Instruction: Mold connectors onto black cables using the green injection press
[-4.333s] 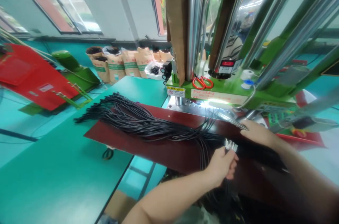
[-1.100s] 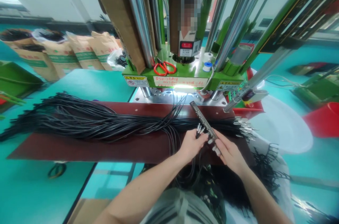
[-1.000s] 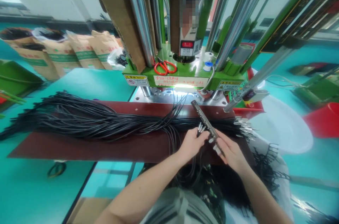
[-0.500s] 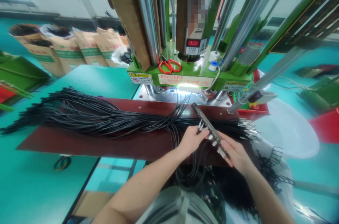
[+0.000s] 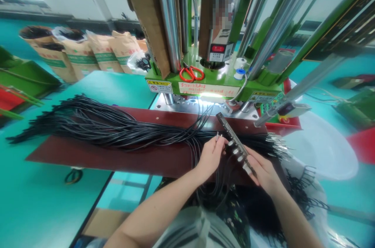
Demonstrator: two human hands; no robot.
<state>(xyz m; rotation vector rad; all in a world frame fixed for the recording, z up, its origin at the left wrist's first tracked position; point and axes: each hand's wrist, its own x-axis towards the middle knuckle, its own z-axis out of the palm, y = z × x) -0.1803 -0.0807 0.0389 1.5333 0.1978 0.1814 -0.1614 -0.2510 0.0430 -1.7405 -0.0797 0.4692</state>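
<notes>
My right hand (image 5: 263, 170) grips the lower end of a dark metal bar (image 5: 233, 135), tilted above the brown board. Several small silvery pieces (image 5: 240, 158) stick out along the bar's left edge. Just left of the bar, my left hand (image 5: 211, 156) is closed with thumb and finger pinched on cables; a thin silvery tip pokes up from the pinch. Black cables (image 5: 218, 179) hang below this hand. A thick bundle of black cables (image 5: 123, 132) lies across the board behind both hands, its silvery ends (image 5: 278, 144) at the right.
A green press (image 5: 211, 78) with steel columns stands ahead, red-handled scissors (image 5: 191, 74) and thread spools (image 5: 240, 73) on its ledge. The brown board (image 5: 88, 156) spans its front. Paper sacks (image 5: 79, 54) stand back left; a white basin (image 5: 325, 146) sits right.
My left hand has drawn slightly away from the metal bar, leaving a gap, and the silvery tip now points up from its fingers. My right hand keeps its hold. The view has shifted slightly.
</notes>
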